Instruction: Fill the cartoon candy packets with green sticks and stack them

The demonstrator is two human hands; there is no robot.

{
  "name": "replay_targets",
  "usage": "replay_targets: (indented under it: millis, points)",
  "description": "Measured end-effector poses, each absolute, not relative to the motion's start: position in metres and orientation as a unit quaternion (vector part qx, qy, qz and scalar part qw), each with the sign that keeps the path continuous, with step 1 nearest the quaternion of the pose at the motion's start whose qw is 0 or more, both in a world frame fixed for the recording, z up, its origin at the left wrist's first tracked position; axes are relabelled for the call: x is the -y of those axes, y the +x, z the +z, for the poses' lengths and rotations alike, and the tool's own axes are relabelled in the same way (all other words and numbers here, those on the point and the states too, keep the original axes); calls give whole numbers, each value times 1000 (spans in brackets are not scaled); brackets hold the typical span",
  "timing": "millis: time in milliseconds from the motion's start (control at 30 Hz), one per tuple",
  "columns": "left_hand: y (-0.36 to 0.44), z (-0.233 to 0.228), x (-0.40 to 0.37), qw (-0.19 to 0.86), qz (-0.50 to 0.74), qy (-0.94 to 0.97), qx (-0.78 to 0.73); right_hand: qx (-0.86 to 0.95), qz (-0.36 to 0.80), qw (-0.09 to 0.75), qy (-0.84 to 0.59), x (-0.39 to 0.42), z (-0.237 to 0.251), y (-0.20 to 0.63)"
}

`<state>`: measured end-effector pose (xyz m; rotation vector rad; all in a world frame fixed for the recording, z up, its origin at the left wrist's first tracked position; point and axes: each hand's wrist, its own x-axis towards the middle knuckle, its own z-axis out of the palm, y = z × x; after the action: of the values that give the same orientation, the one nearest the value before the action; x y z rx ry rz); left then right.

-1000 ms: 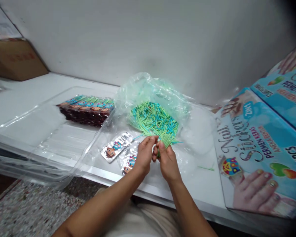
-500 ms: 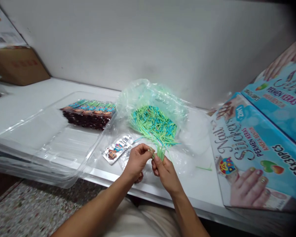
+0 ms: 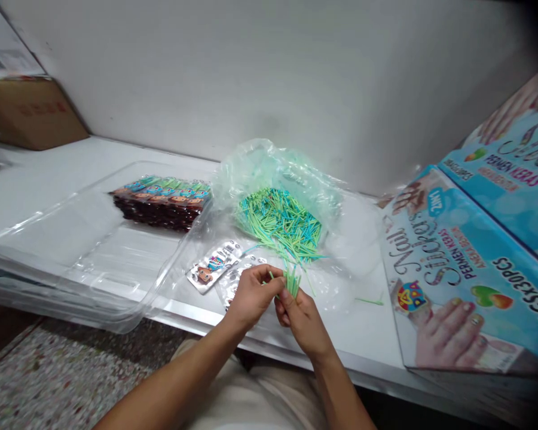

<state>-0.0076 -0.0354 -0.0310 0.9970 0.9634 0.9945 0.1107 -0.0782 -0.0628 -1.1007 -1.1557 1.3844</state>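
My right hand (image 3: pixel 302 310) is closed round a bundle of thin green sticks (image 3: pixel 292 280), their tips fanned upward above the thumb. Close against it, my left hand (image 3: pixel 252 295) is closed in a pinch, with a short bit of green stick showing at its fingertips. Just beyond both hands, a clear plastic bag (image 3: pixel 269 161) lies open with a heap of green and blue sticks (image 3: pixel 280 221) in its mouth. Left of the hands lies a printed sachet (image 3: pixel 210 267) with a cartoon face. Another silvery sachet (image 3: pixel 231 288) is partly covered by my left hand.
At left, a clear plastic tray (image 3: pixel 116 263) holds stacked sachets (image 3: pixel 161 203) and overhangs the table's front edge. Printed blue boxes (image 3: pixel 466 275) stand at right. A loose green stick (image 3: pixel 369 301) lies near them. A brown carton (image 3: pixel 31 113) sits at the back left.
My left hand has come closer to the bundle in my right hand. More of the sachet beside my left hand now shows. The view has shifted slightly.
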Motion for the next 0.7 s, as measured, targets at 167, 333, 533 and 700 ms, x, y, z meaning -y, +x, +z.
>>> replay_targets:
  millis: [167, 333, 533, 700]
  points:
    - [-6, -29, 35, 642, 462, 436, -430, 476, 568, 489, -460, 81, -64, 111]
    - [-6, -23, 36, 661, 461, 422, -414, 475, 568, 486, -464, 83, -61, 112]
    - [-4, -27, 36, 699, 415, 434, -388, 497, 558, 478, -462, 84, -60, 114]
    - [-5, -28, 37, 713, 428, 414, -370, 485, 561, 485, -464, 84, -62, 115]
